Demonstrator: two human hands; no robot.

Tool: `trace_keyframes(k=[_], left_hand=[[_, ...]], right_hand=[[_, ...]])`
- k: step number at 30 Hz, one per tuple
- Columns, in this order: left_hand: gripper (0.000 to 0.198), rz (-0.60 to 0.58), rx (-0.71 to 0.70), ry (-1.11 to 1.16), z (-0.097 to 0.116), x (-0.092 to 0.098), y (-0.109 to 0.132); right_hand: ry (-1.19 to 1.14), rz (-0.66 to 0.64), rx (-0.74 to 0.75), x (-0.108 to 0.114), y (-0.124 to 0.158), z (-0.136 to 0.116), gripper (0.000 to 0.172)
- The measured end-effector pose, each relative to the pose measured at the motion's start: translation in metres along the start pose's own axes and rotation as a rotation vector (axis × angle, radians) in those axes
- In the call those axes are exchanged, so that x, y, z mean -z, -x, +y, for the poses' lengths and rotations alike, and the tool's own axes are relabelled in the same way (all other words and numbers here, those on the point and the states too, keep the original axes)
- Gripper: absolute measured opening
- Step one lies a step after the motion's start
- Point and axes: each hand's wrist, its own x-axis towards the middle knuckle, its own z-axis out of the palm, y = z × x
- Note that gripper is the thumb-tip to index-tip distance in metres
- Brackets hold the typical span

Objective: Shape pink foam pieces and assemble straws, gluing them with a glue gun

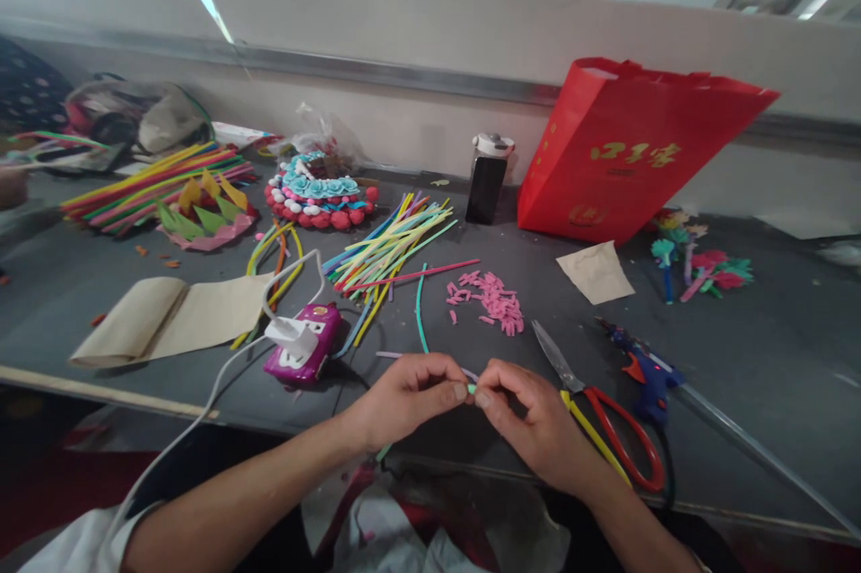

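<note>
My left hand [421, 398] and my right hand [528, 416] meet at the table's front edge, fingertips pinched together. Between them a small bit of light green pipe cleaner [472, 388] shows; the fingers hide the rest. A green tip [383, 453] peeks out below my left hand, and I cannot tell whether it belongs to the same piece. Just beyond the hands lie a teal pipe cleaner [421, 308] and a lilac one [388, 355]. Short pink pipe cleaner pieces [498, 299] are heaped farther back. Red-handled scissors [592, 398] lie beside my right hand.
A blue glue gun [652, 385] with a clear stick lies right. Behind stand a red bag [619, 160] and a bottle [488, 178]. Left are a purple power socket [306, 344] with a white cable, a paper roll [168, 313], pipe cleaner bundles [394, 246] and a flowered wreath [319, 192].
</note>
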Motion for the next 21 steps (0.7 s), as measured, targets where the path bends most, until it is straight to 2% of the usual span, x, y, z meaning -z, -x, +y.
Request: trace_keyframes(k=[6,14,21], left_hand=[[0.030,0.058,-0.007,0.014,-0.001,-0.001,0.000],[0.031,0.056,0.002,0.064,-0.001,-0.001,0.000],[0.027,0.064,0.027,0.079,-0.006,-0.002,0.001]], right_hand=[[0.017,0.054,0.022,-0.008,0.003,0.004,0.018],[0.085,0.077,0.122,-0.012,0.006,0.007,0.015],[0.338,0.017,0.266,-0.009,0.005,0.007,0.017]])
